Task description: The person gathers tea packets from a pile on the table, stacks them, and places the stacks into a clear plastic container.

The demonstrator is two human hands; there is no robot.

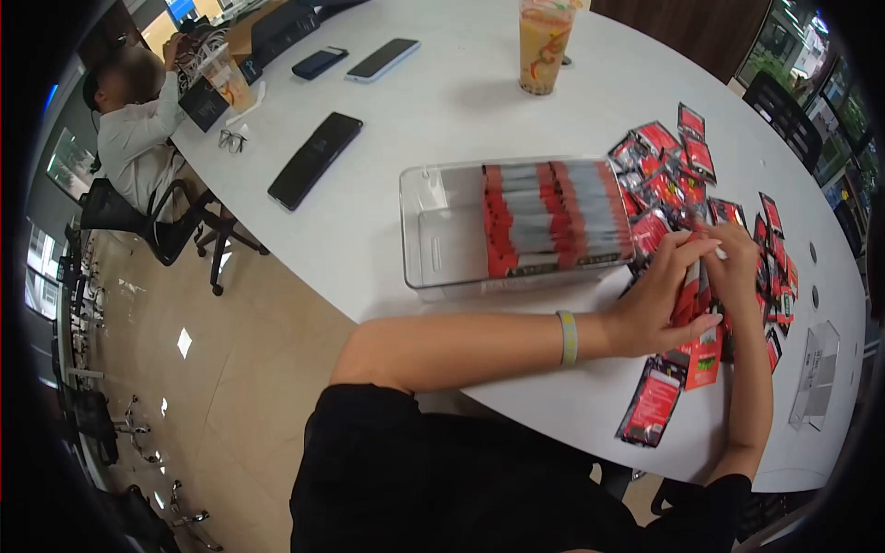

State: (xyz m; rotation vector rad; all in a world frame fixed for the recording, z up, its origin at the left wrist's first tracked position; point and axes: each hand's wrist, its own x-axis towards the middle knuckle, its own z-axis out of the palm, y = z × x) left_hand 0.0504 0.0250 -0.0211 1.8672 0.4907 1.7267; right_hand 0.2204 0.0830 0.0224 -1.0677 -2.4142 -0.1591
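My left hand (659, 295), with a grey-yellow band on its wrist, is wrapped round a small stack of red packets (691, 290). Close against it on the right, my right hand (733, 267) has its fingers bent at the top of the same stack. Red and black packets (659, 157) lie scattered behind and to the right of both hands. Left of them stands a clear plastic box (442, 226), its right part filled with upright rows of red and grey packets (553, 217). One packet (653, 403) lies near the table's front edge.
A dark phone (316, 159), another phone (383, 59), glasses (232, 141) and a drink cup (542, 46) are on the white table (442, 111). A second cup (226, 78) stands near a seated person (138, 129) at the left. A clear sign holder (815, 376) lies at the right.
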